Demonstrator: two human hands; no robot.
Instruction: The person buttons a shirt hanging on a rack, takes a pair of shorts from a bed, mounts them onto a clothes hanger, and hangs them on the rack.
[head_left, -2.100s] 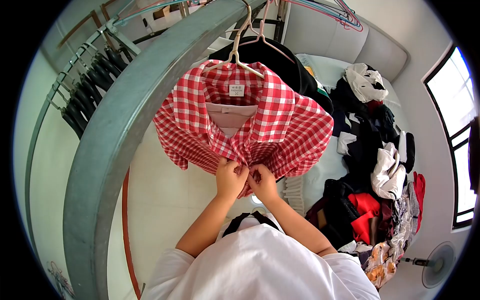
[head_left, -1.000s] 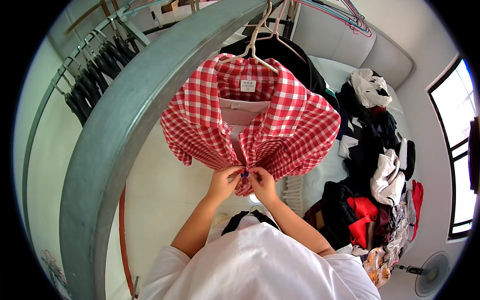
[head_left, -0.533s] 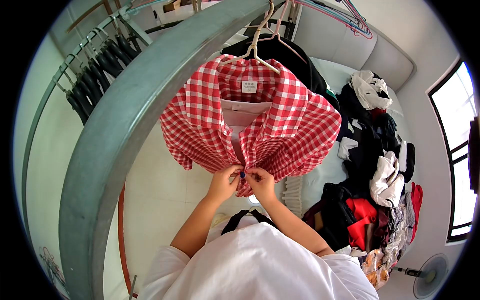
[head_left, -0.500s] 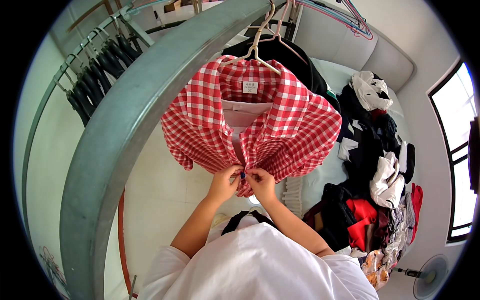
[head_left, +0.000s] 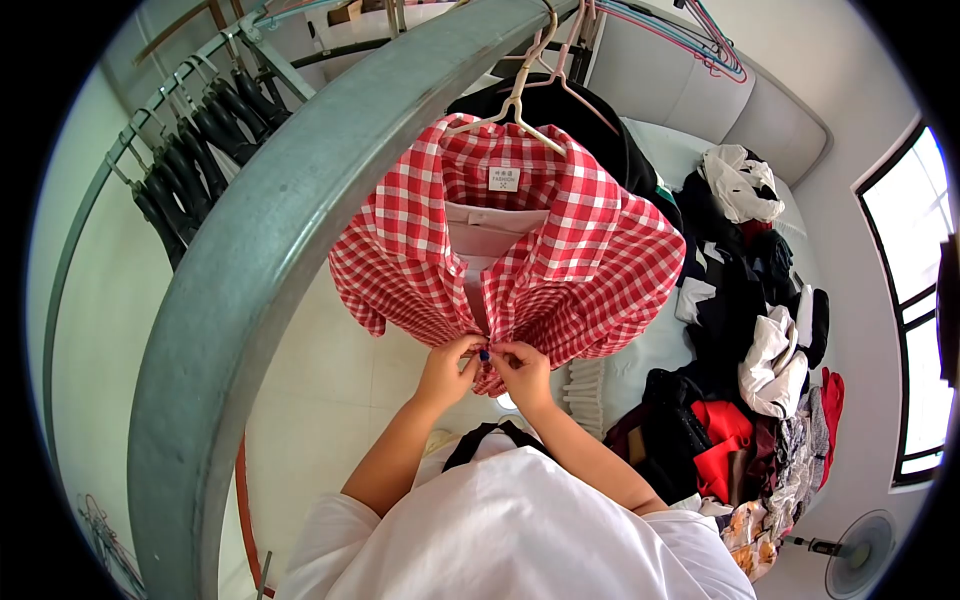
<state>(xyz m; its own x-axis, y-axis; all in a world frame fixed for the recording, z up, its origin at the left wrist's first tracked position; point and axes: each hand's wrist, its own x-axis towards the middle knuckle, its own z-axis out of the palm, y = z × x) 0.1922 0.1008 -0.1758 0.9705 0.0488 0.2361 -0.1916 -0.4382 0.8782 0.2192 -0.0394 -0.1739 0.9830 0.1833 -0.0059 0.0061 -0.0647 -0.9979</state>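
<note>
A red and white checked shirt (head_left: 590, 235) hangs in front of me on a pale hanger (head_left: 517, 105), with a white garment (head_left: 490, 232) showing inside its collar. My left hand (head_left: 450, 368) pinches one front edge of the shirt near its lower middle. Right beside it, my right hand (head_left: 522, 370) pinches the opposite front edge. Between the fingertips a small dark blue thing (head_left: 485, 355) shows, too small to make out. Above the hands the shirt front gapes.
A thick grey metal rail (head_left: 240, 240) curves past on the left. Black hangers (head_left: 205, 135) line another rack behind it. A dark garment (head_left: 600, 120) hangs behind the shirt. Heaped clothes (head_left: 720, 330) cover part of the bed (head_left: 640, 390) at right, near a fan (head_left: 860, 550).
The shirt and the rail appear slightly shifted to the right in view. Both hands keep their pinch at nearly the same place on the shirt front.
</note>
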